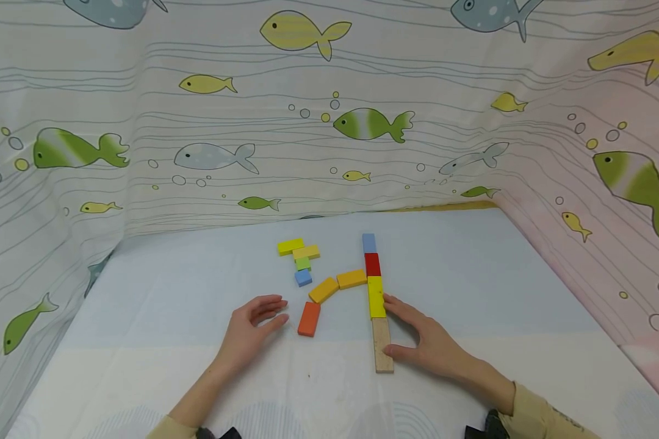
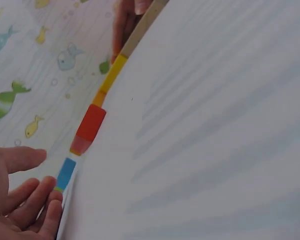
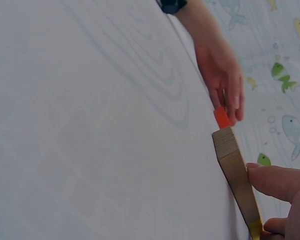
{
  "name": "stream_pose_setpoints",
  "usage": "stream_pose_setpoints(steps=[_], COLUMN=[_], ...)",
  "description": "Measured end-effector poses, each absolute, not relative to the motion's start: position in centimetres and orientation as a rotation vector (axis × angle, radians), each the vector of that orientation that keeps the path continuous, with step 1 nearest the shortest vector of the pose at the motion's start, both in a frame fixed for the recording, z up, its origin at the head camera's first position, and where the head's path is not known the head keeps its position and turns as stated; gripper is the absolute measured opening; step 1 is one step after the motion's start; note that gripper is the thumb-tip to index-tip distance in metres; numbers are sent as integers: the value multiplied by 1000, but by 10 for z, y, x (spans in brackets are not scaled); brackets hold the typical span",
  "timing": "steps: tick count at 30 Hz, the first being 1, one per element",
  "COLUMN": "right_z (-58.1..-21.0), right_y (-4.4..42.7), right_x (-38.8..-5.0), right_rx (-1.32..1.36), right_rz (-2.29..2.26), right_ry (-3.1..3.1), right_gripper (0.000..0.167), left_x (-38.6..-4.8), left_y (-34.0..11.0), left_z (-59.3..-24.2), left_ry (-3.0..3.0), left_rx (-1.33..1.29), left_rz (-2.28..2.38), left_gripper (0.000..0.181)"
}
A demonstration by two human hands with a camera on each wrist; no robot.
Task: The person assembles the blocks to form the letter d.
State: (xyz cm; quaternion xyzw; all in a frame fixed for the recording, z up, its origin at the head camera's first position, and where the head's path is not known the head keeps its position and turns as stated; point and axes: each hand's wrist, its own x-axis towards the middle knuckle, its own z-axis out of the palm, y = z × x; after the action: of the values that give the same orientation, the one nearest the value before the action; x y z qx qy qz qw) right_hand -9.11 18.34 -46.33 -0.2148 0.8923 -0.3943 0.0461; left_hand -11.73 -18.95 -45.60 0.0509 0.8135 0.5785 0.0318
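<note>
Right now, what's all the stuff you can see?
Row blocks: 4, blue, red, yellow, plain wood, centre-right
Chain blocks: 3, two orange, one red-orange, centre
Cluster blocks: 4, two yellow, green, blue, beyond chain
Table cover: 1, white-blue, underneath
Fish-print backdrop: 1, whitish, pink, behind
Strip: 1, brownish, far edge
Sleeves: 2, tan, bottom edge
Wrist pieces: 2, black, beside sleeves
Left hand: 1, bare, left of chain
Right hand: 1, bare, touching row

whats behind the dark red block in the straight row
In the head view, a blue block sits directly beyond the dark red block, then tabletop, then the fish-print cloth. The surface beneath both blocks is covered.
</note>
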Motion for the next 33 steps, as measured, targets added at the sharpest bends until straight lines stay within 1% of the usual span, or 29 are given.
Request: stream_pose_setpoints(steps=[9, 23, 33], right_z=[-465, -465, -466], right_y=[184, 185, 184], right_x=[-92, -93, -92], right_rx=[-646, -639, -656], right_rz=[-1204, -1202, -1206], right_ry=[2718, 2717, 2726], right_gripper=[80, 81, 80], left_x=[-136, -162, -183], left_y=[-194, -191, -192], left_z=[-452, -449, -449], left_ry=[2408, 2479, 2523], left_rx=[49, -56, -67], left_rz=[1897, 1802, 1775], left_gripper=[42, 44, 43])
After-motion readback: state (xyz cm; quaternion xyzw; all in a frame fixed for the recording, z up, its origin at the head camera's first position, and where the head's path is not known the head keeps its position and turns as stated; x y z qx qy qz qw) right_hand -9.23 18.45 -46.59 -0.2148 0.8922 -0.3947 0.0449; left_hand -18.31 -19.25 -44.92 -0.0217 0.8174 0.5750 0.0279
